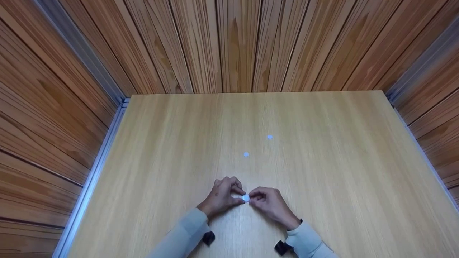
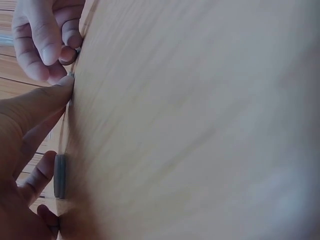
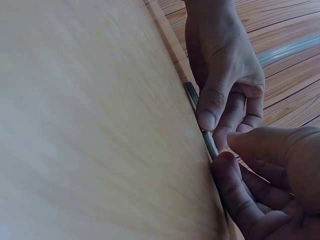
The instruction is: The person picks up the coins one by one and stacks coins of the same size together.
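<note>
A small white disc (image 1: 245,197) lies between the two hands, close over the wooden table. My left hand (image 1: 224,196) pinches it from the left, with thumb and index fingertip at its edge. From the right, the thumb and index finger of my right hand (image 1: 269,202) grip the same edge. In the left wrist view the left hand (image 2: 30,125) reaches up towards the right hand (image 2: 50,37), low along the tabletop. The right wrist view shows a thin grey edge (image 3: 210,144) between the left thumb and the right fingertips; the disc's face is hidden there.
Farther up the table (image 1: 340,161) lie two more white discs, one (image 1: 246,154) ahead of the hands and another (image 1: 270,137) beyond it to the right. Metal rails (image 1: 95,168) border the table sides. Wood-panelled walls (image 1: 236,46) rise around it.
</note>
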Demonstrator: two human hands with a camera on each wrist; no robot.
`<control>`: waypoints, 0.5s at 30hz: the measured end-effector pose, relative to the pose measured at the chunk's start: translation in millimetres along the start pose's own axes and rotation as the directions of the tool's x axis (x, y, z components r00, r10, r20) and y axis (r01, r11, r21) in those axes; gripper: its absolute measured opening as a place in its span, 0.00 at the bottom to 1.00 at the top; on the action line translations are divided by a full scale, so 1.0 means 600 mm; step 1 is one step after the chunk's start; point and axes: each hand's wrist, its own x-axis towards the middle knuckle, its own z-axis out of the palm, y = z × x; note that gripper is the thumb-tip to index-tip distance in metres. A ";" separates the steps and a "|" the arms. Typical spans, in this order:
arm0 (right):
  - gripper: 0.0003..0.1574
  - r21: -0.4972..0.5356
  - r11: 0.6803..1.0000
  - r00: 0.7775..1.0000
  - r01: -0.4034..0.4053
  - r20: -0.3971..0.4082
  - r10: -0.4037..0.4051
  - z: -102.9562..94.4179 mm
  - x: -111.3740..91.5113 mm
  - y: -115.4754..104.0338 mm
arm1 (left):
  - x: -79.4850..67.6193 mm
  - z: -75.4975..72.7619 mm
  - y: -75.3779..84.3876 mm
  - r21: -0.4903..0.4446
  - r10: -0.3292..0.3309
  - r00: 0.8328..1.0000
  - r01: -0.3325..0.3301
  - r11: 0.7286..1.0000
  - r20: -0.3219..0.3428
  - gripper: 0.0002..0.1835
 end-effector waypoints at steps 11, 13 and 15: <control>0.09 0.041 0.999 1.000 -0.004 -0.009 0.004 -0.020 0.006 0.003 | 0.002 0.000 -0.002 -0.003 -0.022 1.000 0.022 1.000 0.007 0.18; 0.09 0.039 0.999 1.000 0.000 -0.019 0.001 -0.023 0.007 0.003 | 0.001 0.000 -0.002 0.000 -0.015 1.000 0.015 1.000 0.004 0.18; 0.10 0.032 0.999 1.000 -0.002 -0.027 0.003 -0.026 0.009 0.004 | 0.000 0.000 -0.001 0.000 -0.013 1.000 0.013 1.000 0.004 0.18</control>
